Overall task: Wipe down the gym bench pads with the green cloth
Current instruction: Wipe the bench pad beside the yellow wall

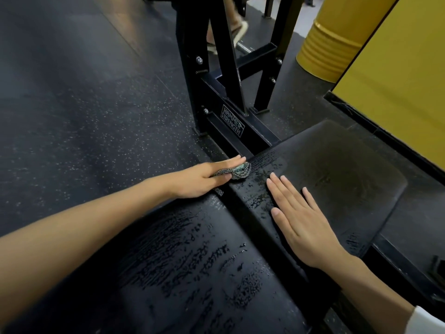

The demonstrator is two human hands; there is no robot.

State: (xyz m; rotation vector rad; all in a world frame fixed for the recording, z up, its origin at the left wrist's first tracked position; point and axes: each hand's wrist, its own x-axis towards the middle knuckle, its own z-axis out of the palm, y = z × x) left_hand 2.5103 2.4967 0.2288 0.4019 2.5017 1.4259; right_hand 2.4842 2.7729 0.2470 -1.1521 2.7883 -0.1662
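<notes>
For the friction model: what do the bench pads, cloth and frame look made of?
Bench pads: likely vinyl-type upholstery, smooth black; water beads in streaks. Green cloth: coarse knit or mesh textile, crumpled in the left hand. Frame: probably painted steel tube, glossy black, bolted.

A black rubber floor (84, 104) with fine pale speckles covers the left and upper areas of the view. A black painted steel tube frame (226, 68) stands on this floor at upper centre. It consists of upright posts joined by cross members. Silver hex bolts (199, 60) fasten its joints. A rectangular label (232, 123) reading "HAMMER STRENGTH" is fixed to its lower rail. A chrome bar end (242, 47) shows between the uprights. A light-coloured shoe (240, 30) on a person's foot is visible behind the frame. A yellow ribbed metal drum (327, 49) stands at upper right, just beside a yellow wall panel (397, 68) with a black base strip (385, 133).
</notes>
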